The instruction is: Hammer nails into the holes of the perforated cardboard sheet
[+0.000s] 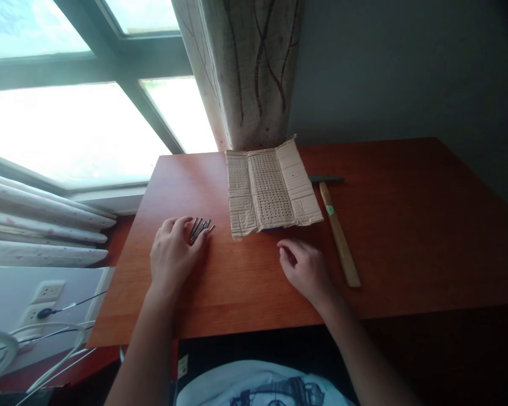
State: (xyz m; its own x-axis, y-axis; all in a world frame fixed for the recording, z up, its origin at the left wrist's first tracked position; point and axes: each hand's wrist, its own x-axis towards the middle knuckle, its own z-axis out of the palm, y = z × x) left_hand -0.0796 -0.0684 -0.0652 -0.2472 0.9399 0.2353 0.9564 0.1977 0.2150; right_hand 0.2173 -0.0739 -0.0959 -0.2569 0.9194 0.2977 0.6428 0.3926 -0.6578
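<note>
Several metal nails (201, 228) lie in a loose pile on the reddish-brown table at the left. My left hand (173, 248) rests over their near side, thumb and fingers apart around the pile. My right hand (305, 268) is loosely curled on the table with nothing visible in it. Just beyond it lies an unfolded piece of cardboard (271, 189), its middle panel full of small holes in rows. To the right of that hand is a hammer (341, 239) with a wooden handle and a green sticker; its dark head is partly hidden by the cardboard.
The wooden table (423, 237) stretches to the right, and its front edge is close to my body. A window (68, 129) and a curtain (254, 73) stand behind. At the lower left are a wall socket (48, 292) and white cables (68, 355).
</note>
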